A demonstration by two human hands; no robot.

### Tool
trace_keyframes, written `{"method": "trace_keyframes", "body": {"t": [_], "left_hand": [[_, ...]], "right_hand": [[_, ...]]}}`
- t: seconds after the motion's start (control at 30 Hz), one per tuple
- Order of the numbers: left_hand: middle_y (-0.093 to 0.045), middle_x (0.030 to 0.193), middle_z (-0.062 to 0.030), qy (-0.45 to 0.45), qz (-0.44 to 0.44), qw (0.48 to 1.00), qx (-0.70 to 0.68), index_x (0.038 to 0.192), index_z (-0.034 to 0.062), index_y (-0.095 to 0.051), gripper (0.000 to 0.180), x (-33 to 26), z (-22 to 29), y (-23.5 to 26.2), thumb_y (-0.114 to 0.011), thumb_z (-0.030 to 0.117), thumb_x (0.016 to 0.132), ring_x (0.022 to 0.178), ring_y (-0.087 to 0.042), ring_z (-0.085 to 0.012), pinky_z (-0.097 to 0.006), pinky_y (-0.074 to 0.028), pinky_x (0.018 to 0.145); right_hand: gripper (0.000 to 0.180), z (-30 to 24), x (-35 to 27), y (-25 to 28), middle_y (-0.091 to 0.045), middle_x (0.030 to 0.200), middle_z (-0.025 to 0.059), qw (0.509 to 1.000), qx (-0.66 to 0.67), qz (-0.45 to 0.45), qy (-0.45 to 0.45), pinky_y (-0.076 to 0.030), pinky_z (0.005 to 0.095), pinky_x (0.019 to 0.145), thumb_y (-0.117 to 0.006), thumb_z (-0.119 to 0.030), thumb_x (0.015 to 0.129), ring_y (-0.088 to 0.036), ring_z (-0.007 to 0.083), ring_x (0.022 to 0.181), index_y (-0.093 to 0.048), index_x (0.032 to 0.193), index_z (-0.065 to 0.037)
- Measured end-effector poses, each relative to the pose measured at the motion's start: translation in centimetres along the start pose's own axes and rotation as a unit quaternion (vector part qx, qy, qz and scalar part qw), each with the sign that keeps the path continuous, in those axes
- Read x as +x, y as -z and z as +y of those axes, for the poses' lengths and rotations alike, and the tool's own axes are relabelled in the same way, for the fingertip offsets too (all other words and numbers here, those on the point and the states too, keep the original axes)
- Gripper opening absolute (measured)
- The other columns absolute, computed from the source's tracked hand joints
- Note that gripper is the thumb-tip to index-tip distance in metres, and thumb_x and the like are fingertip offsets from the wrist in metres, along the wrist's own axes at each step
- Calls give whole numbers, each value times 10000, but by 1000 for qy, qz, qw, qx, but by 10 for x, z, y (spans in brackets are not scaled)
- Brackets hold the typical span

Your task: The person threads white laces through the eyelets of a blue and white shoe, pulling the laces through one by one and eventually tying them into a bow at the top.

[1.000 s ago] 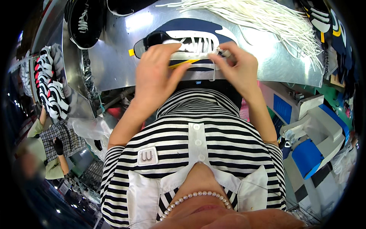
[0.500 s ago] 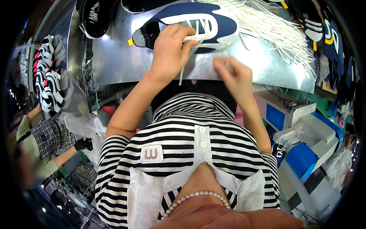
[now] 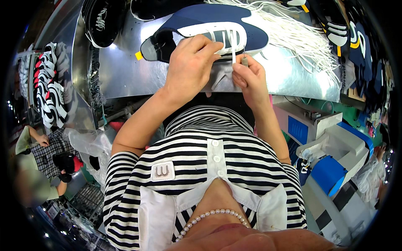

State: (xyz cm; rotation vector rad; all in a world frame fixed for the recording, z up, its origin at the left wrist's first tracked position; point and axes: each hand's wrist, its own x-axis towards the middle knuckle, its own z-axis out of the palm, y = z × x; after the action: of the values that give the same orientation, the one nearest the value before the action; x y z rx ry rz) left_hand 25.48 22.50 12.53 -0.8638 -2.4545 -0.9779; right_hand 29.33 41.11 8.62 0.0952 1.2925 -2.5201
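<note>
Shoe workshop or factory floor: metal worktable (image 3: pixel 121 77) under left hand (image 3: pixel 190 62), black shoe (image 3: pixel 100 25) beyond and left of that hand; heap of white laces (image 3: pixel 297 37) beyond right hand (image 3: pixel 250 75); grey-and-blue machine (image 3: pixel 349 146) to right hand's right; stacked sneakers (image 3: pixel 52 102) and co-worker (image 3: pixel 48 157) well left of left hand.

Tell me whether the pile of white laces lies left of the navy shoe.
No, the white laces lie to the right of the navy shoe.

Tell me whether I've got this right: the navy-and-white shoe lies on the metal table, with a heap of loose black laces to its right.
Not quite: the loose laces are white, not black, as the head view shows. The rest stands: the navy-and-white shoe lies on the metal table, with the heap to its right.
</note>
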Motion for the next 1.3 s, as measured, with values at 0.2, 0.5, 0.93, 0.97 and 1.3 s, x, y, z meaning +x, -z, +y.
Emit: {"method": "trace_keyframes", "body": {"t": [0.2, 0.5, 0.93, 0.97, 1.3], "left_hand": [[-624, 872, -96, 1, -15, 1000, -18, 1013, 21, -689, 255, 3, 6, -4, -714, -7, 761, 795, -601, -274, -360, -477, 705], [-623, 887, -112, 49, -90, 995, -1, 1020, 27, -701, 210, 0, -31, -5, -693, 83, 818, 870, -606, -316, -410, -490, 769], [-654, 908, -80, 127, -164, 978, -9, 984, 83, -720, 289, -8, -44, -24, -732, 321, 821, 873, -607, -296, -400, -490, 788], [-657, 899, -78, 127, -149, 981, 1, 972, 85, -721, 297, -9, -44, -26, -742, 330, 806, 861, -609, -299, -401, -493, 779], [-666, 925, -76, 111, -140, 983, 40, 938, 45, -687, 290, -9, -44, -32, -768, 287, 799, 856, -618, -291, -381, -494, 747]], "right_hand": [[191, -3, 2, -6, -523, 694, -72, 997, -58, -4, -53, -279, 171, 474, -686, -197, 917, -362, -12, 541, -659, 1005, -29], [181, 4, -31, -1, -634, 806, -2, 925, -363, -83, 76, -428, 235, 631, -727, -178, 886, -524, 82, 689, -693, 975, -24], [113, 25, 56, 12, -665, 843, 41, 907, -337, 130, 218, -478, 240, 647, -735, -75, 847, -607, 97, 707, -714, 939, -13], [109, 27, 57, 12, -668, 851, 41, 904, -336, 133, 228, -480, 243, 649, -736, -77, 847, -610, 99, 709, -714, 930, -11], [241, 14, 8, 9, -682, 903, 150, 879, -435, 140, 135, -533, 310, 693, -670, -154, 933, -690, 221, 795, -554, 1084, -7]]}}
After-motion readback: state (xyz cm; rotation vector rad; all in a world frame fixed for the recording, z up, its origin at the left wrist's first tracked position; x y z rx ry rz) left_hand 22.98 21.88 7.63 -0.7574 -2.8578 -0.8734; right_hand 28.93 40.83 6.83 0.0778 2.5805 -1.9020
